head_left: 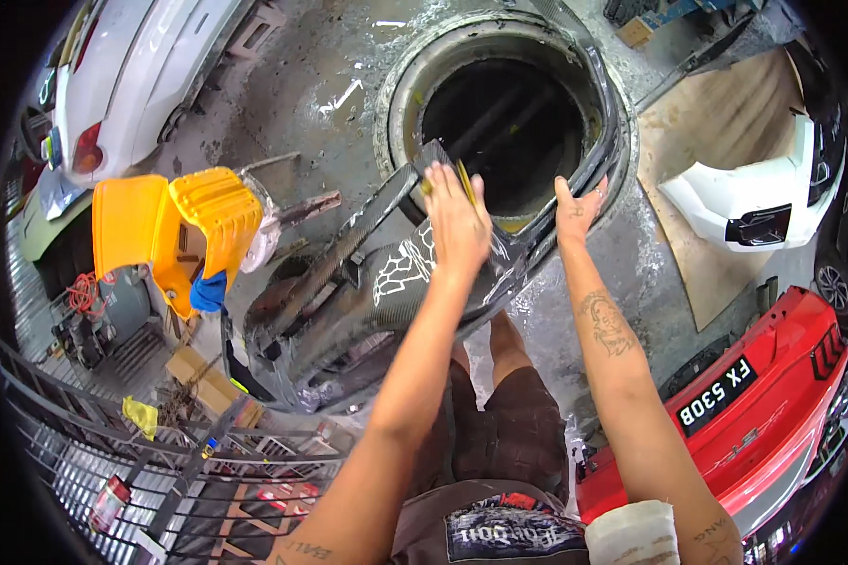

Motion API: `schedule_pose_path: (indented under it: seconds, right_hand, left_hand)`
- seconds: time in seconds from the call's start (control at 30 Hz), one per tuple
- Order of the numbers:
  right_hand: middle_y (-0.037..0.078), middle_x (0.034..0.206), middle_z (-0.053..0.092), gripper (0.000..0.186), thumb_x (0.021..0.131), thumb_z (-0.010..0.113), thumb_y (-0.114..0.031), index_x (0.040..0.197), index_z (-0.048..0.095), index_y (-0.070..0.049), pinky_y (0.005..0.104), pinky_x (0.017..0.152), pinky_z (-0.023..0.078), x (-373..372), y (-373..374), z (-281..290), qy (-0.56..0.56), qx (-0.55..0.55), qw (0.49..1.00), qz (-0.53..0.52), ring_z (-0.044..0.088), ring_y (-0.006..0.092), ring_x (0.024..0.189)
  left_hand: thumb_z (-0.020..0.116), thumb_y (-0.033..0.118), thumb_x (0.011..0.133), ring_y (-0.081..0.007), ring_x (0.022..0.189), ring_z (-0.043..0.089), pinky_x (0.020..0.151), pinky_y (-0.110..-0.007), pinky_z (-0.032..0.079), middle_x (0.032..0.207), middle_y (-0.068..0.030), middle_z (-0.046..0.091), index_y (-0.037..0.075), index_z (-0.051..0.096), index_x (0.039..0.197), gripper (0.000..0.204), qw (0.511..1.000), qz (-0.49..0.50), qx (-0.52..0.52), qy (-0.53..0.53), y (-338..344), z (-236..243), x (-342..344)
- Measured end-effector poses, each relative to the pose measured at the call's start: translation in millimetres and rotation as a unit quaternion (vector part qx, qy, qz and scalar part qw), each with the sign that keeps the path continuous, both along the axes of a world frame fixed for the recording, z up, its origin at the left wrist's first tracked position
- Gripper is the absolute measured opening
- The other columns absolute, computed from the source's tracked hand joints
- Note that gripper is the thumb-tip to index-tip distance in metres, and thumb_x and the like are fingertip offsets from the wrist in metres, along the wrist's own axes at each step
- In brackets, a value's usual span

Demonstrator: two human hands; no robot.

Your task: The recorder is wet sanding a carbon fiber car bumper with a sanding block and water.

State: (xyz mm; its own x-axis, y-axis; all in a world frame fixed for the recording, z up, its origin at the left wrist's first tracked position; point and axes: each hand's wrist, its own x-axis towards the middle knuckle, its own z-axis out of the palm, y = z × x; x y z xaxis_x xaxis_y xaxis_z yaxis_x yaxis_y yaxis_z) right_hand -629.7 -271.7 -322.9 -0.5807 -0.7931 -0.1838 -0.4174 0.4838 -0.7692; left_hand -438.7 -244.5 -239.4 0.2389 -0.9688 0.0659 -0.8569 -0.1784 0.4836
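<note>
A long dark car bumper with a carbon-fibre weave [363, 315] lies across a large round open drum [400, 99]. White irregular outlined patches [405, 268] mark its surface beside my left wrist. My left hand [459, 218] presses on the bumper with its fingers long and close together, gripping a thin yellow piece [465, 181]. Most of that piece is hidden under the hand, so its kind is unclear. Around the bumper's right edge curls my right hand [579, 212], thumb up, other fingers partly hidden behind the edge.
A yellow plastic stool [212, 202] with a blue cloth [208, 292] stands at left, near a white car [132, 85]. To the right, a white bumper [754, 198] lies on a brown sheet [683, 245]. A red bumper [763, 377] is at lower right, metal racks [75, 405] lower left.
</note>
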Motion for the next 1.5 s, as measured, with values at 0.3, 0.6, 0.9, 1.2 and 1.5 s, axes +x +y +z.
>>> schedule_pose_path:
  seconds: [0.3,0.6,0.9,1.2,1.5]
  right_hand:
    - [0.026,0.164,0.019,0.121,0.075,0.083,-0.057,0.161,0.017,-0.005,0.0589,0.121,0.018,-5,-11,18,0.099,0.051,0.989,0.102,0.017,0.0452,0.152]
    - [0.017,0.120,0.069,0.046,0.102,0.062,-0.022,0.142,0.051,-0.003,0.0372,0.093,0.052,70,-14,78,-0.169,0.057,0.857,0.484,0.068,0.0306,0.104]
    - [0.025,0.077,0.068,0.034,0.104,0.048,-0.037,0.121,0.059,-0.009,0.0579,0.065,0.050,61,-5,41,0.135,0.100,0.765,0.622,0.066,0.0469,0.075]
    - [0.024,0.093,0.070,0.032,0.095,0.060,-0.031,0.119,0.060,-0.010,0.0570,0.074,0.051,76,-1,49,0.132,0.087,0.731,0.664,0.067,0.0457,0.085]
    - [0.029,0.092,0.070,0.047,0.104,0.046,-0.041,0.131,0.057,-0.004,0.0580,0.077,0.051,67,-11,34,0.130,0.089,0.729,0.666,0.067,0.0498,0.087]
  left_hand:
    - [0.033,0.046,0.111,-0.0498,0.132,0.048,0.112,-0.045,0.036,0.137,-0.0381,0.053,-0.017,0.045,0.139,0.070,0.883,0.295,-0.023,0.363,-6,0,-19]
    - [0.033,0.039,0.111,-0.0438,0.149,0.030,0.122,-0.047,0.023,0.159,-0.0336,0.030,-0.012,0.030,0.152,0.066,0.871,0.300,-0.080,0.381,8,-2,-13]
    - [0.033,0.031,0.110,-0.0462,0.146,0.034,0.122,-0.046,0.025,0.155,-0.0342,0.035,-0.015,0.034,0.148,0.060,0.861,0.324,-0.099,0.379,-1,-5,-15]
    - [0.038,0.030,0.109,-0.0458,0.140,0.043,0.119,-0.044,0.032,0.147,-0.0381,0.042,-0.016,0.036,0.147,0.059,0.838,0.380,-0.130,0.369,0,-8,-14]
    - [0.046,0.034,0.107,-0.0550,0.106,0.055,0.092,-0.053,0.046,0.117,-0.0359,0.058,-0.010,0.053,0.122,0.047,0.772,0.459,-0.019,0.440,-17,2,0]
